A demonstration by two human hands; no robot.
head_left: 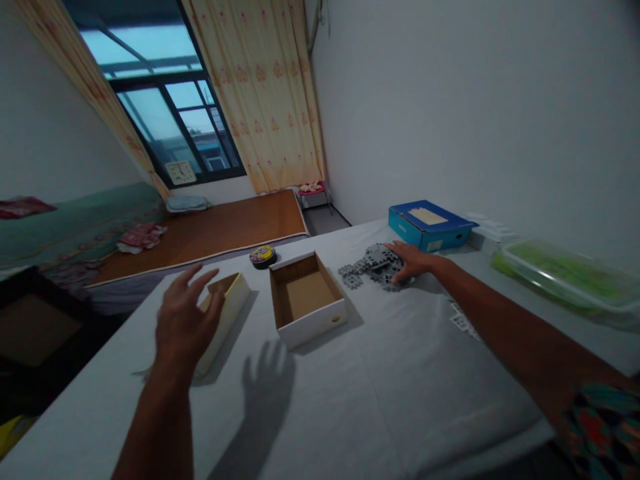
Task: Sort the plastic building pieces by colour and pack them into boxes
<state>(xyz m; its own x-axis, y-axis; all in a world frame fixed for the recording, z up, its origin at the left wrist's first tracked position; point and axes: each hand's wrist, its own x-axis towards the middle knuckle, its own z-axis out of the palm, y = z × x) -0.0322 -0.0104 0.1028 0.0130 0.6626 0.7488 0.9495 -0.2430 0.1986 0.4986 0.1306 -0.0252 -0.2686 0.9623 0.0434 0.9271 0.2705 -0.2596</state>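
Note:
My right hand point(411, 261) reaches to a pile of small grey notched plastic pieces point(376, 261), fingers spread over its right side and touching it. Whether any piece sits under the fingers is hidden. My left hand point(186, 320) hovers above the table, fingers apart with nothing in them. Beyond and below it stands a narrow cream box point(231, 313), partly covered by the hand. Between my hands lies an open white box point(313, 321) with a bare brown inside.
A round yellow-and-black tin point(263, 256) stands behind the white box. At the right are a blue box point(431, 225), white pieces point(490, 228) and a clear container point(570, 273) with green contents. More white pieces point(463, 320) lie by my right forearm. A bed point(230, 230) is beyond the table.

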